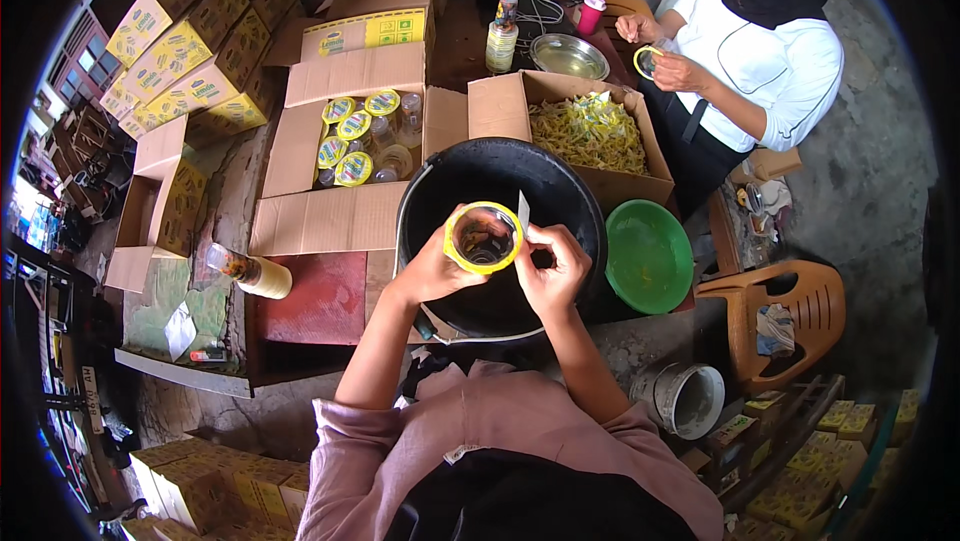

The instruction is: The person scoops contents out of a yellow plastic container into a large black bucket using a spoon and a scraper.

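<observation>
Over a large black bucket (480, 162), my left hand (427, 269) holds a clear plastic cup (482, 241) with a yellow rim, its mouth facing up. Dark patches show through the cup's wall. My right hand (556, 265) pinches a thin, flat, pale strip (523, 209) close to the rim; whether it is a blade cannot be told. A white-covered wire handle (491, 338) with a dark grip hangs at the bucket's near side. Beyond the bucket, an open carton holds yellow-lidded cups (354, 167) and clear cups (382, 132).
A carton of yellow scraps (589, 132) and a green basin (649, 256) stand right of the bucket. A co-worker (772, 53) holds a yellow-rimmed cup. Left are a cup stack (264, 276) and stacked cartons (169, 53). An orange plastic chair (814, 316) stands right.
</observation>
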Motion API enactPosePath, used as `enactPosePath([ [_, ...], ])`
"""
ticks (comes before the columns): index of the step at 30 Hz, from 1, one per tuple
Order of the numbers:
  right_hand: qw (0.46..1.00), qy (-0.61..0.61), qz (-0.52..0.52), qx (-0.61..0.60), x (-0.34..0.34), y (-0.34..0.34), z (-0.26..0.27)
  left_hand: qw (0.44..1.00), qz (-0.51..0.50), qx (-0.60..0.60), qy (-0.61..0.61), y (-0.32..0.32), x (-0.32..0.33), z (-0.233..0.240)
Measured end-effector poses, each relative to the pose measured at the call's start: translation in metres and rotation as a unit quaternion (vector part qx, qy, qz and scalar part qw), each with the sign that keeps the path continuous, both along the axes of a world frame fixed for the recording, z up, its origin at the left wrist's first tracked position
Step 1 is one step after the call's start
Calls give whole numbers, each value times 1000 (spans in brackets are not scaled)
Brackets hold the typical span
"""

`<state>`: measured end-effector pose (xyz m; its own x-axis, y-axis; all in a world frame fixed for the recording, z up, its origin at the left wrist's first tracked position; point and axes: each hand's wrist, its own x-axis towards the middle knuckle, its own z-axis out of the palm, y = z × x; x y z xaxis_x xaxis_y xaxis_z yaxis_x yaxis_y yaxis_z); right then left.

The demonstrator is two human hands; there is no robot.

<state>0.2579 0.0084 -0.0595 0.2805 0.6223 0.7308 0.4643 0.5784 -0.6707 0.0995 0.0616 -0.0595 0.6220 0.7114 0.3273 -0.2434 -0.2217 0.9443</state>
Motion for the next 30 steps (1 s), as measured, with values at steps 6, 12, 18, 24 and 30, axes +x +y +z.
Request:
enactPosePath([
  [6,1000,-8,3,3,1,-1,2,1000,12,12,10,-5,1,12],
  [12,999,-41,-11,15,-1,-2,5,997,64,31,23,0,0,-6],
  [18,999,-31,2,18,0,-1,4,997,3,64,45,3,-2,-8],
  [24,999,-24,-19,29,-1,-4,2,997,66,38,-5,2,2,-6],
  [30,998,-37,-26,35,-4,-3,6,997,62,53,16,2,2,-7],
])
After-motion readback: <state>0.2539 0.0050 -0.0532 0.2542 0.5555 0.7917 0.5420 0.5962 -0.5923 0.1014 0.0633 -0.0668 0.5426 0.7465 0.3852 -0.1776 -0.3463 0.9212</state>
